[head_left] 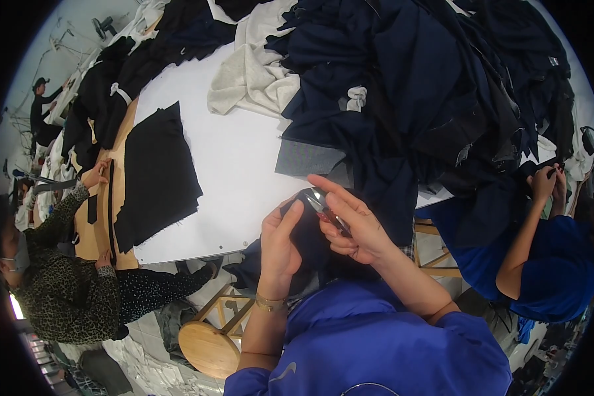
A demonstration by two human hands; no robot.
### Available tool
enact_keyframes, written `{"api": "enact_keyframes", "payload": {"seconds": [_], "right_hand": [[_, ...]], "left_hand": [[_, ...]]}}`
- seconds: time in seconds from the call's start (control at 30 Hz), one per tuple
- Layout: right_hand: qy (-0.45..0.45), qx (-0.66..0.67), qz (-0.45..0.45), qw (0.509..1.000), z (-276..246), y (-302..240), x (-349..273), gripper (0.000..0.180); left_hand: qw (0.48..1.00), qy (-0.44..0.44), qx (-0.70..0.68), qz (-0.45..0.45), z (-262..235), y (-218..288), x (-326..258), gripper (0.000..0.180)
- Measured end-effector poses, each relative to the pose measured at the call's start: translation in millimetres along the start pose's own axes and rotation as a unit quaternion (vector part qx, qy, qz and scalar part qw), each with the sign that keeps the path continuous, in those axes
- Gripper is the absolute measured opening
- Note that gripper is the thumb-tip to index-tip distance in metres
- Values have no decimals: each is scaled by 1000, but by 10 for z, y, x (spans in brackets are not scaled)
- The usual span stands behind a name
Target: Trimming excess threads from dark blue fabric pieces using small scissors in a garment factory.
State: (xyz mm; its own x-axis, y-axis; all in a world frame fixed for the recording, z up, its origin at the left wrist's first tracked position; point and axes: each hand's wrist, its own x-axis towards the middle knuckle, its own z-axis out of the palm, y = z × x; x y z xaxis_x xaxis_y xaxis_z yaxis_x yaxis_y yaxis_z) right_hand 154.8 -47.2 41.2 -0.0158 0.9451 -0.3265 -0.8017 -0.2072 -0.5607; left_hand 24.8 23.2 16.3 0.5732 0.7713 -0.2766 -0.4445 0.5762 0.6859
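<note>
Looks like a garment workshop to me, cutting/sewing kind of place.
Big white worktable heaped with navy fabric, a frayed black cut panel lying flat, small snips out, a co-worker in leopard print handling a black strip, plus wooden stools.

Shows navy on heaped cloth, black on flat fabric panel, silver-red on metal snips, leopard print on co-worker's top.
</note>
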Motion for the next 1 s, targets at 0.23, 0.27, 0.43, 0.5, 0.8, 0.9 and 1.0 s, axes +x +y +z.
{"api": "enact_keyframes", "payload": {"seconds": [0.23,0.27,0.43,0.5,0.8,0.9,1.0], "right_hand": [[2,-19,-6,1000,-7,8,11,39],[2,-19,-6,1000,-10,10,13,39],[7,-39,-19,999,-32,29,25,39],[10,-40,-17,999,-32,23,31,39],[17,-19,-6,1000,-24,-1,23,38],[14,-1,-2,1000,-33,-14,1,38],[8,-4,1,1000,-23,-11,-26,39]], "left_hand": [[1000,-16,1,4,5,8,-1,19],[1000,-16,1,4,-4,5,1,19],[1000,-22,13,-2,-25,-2,13,20],[1000,-18,13,-2,-17,-3,16,20],[999,-10,5,-31,-44,-38,24,22],[999,2,-3,-39,-18,-19,19,23],[999,1,-11,-44,-28,-8,20,23]]}}
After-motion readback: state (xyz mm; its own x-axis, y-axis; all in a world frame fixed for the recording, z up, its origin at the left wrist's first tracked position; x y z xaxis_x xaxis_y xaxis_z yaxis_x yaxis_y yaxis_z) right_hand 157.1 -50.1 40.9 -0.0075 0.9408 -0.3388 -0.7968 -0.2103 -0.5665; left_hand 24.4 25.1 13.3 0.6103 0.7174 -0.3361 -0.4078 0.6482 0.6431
